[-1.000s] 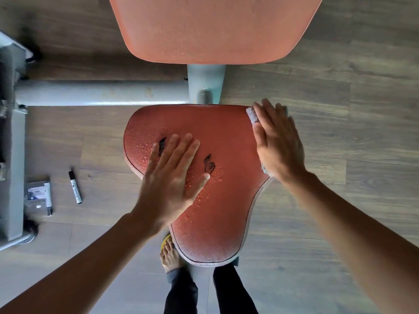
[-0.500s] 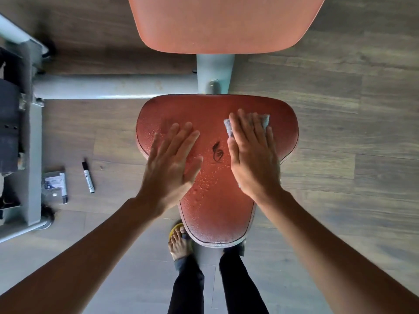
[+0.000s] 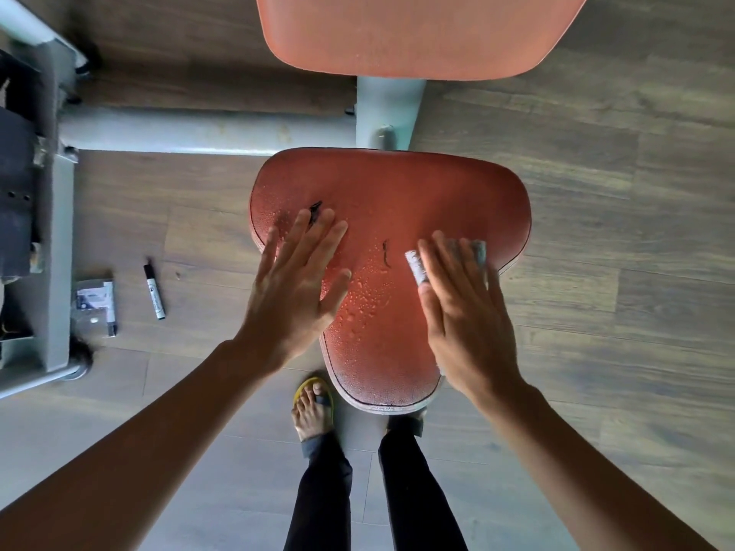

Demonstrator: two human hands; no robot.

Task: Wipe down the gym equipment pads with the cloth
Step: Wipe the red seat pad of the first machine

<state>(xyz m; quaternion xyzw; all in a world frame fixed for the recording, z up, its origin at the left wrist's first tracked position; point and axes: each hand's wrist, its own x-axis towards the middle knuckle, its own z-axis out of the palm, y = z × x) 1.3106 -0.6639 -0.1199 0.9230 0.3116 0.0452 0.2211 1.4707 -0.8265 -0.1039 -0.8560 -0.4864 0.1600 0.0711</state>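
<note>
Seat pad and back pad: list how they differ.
The seat pad is darker red, with black marks and droplets; the back pad is paler, unmarked. The left hand and right hand, on the cloth, press the seat pad; nothing touches the back pad. Both share one grey frame.
</note>
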